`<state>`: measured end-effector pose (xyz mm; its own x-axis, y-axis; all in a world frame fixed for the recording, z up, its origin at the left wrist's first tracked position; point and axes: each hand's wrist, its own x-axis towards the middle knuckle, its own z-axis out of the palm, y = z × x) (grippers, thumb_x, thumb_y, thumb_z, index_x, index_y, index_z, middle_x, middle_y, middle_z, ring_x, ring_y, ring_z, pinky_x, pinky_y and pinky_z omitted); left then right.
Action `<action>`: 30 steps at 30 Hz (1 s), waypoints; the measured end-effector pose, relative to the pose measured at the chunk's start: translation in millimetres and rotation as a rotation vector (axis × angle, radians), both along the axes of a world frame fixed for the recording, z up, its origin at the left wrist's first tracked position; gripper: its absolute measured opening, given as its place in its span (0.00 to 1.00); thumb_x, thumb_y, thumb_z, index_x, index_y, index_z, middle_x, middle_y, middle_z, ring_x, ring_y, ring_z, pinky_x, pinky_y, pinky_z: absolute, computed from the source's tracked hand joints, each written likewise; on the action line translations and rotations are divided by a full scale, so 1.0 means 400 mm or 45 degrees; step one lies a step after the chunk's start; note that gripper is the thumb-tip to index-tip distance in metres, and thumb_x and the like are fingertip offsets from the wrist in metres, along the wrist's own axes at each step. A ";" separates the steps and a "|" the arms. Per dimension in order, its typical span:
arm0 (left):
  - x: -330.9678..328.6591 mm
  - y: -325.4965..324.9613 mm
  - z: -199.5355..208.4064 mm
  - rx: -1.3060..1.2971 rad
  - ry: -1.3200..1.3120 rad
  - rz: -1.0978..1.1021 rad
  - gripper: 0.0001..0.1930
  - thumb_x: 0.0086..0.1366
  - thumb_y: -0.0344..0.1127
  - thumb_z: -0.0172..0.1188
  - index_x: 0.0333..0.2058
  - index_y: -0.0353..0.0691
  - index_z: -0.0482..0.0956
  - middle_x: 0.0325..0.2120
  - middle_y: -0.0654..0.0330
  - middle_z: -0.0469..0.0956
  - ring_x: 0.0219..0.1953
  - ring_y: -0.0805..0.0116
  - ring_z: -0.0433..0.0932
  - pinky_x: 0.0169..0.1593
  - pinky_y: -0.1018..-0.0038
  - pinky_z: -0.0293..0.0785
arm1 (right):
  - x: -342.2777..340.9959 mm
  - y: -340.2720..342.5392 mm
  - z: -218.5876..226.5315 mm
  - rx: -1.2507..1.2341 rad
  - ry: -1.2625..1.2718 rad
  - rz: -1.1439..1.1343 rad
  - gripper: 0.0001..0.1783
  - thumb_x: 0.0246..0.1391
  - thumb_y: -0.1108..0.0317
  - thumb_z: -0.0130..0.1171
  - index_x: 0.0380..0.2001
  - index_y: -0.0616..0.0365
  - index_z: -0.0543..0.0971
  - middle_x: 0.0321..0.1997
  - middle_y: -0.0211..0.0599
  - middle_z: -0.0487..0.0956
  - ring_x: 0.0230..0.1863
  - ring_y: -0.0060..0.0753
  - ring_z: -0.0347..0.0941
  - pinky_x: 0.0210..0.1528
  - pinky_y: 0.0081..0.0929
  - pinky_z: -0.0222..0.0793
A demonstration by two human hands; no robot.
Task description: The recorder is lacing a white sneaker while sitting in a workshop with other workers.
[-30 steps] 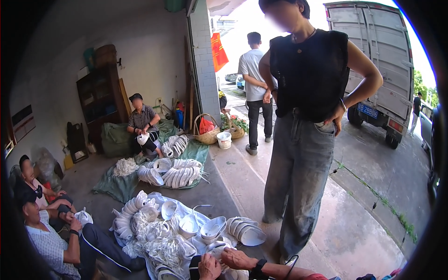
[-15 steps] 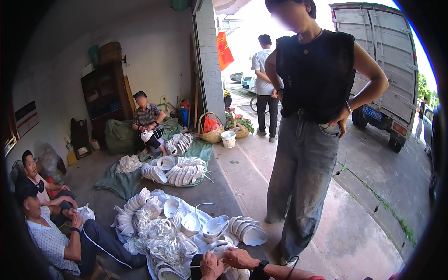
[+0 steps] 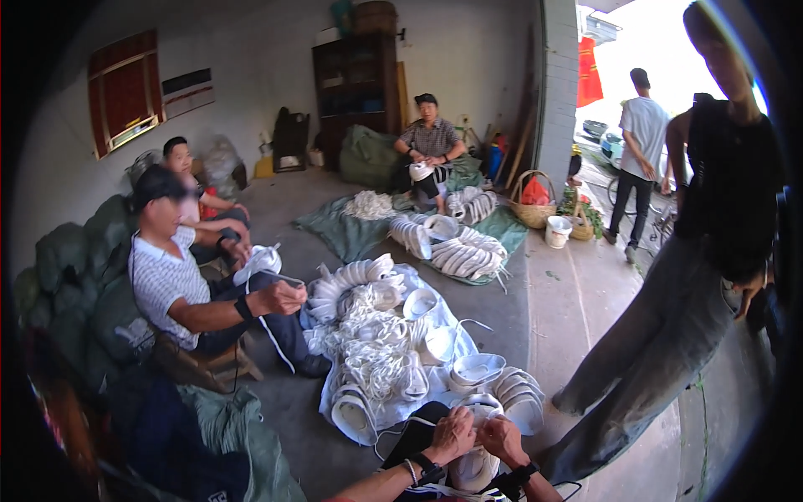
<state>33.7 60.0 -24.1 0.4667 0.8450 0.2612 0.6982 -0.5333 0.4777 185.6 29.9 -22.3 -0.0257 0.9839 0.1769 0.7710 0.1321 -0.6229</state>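
Observation:
At the lower middle, my left hand [image 3: 452, 433] and my right hand [image 3: 502, 440] are close together, with fingers closed on a white shoe upper [image 3: 473, 470] over my lap. The fingertips meet at its upper edge, and the fine detail between them is too small to make out. A thin white lace [image 3: 416, 421] runs out beside my left hand. Just beyond my hands, more white shoe uppers [image 3: 477, 368] lie in nested rows, next to a tangled heap of white laces [image 3: 368, 330] on a pale sheet [image 3: 456, 322].
A person in a cap [image 3: 180, 276] sits at left on a low wooden stool [image 3: 209, 368], pulling a lace. Another person [image 3: 431, 146] sits behind a green tarp [image 3: 335, 234] with more uppers. Someone standing [image 3: 669, 335] is close on my right. Green sacks [image 3: 92, 276] line the left.
My view has swung left, so the scene sits farther right. The person in the cap has drawn a lace outward. My hands stay together at the shoe upper.

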 end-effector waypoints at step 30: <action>-0.075 0.036 -0.046 -0.398 -0.166 -0.046 0.09 0.57 0.39 0.55 0.31 0.40 0.73 0.41 0.49 0.66 0.36 0.48 0.74 0.40 0.59 0.70 | 0.024 0.011 -0.008 -0.010 0.037 0.033 0.17 0.39 0.60 0.65 0.16 0.65 0.76 0.18 0.45 0.73 0.19 0.43 0.70 0.24 0.34 0.65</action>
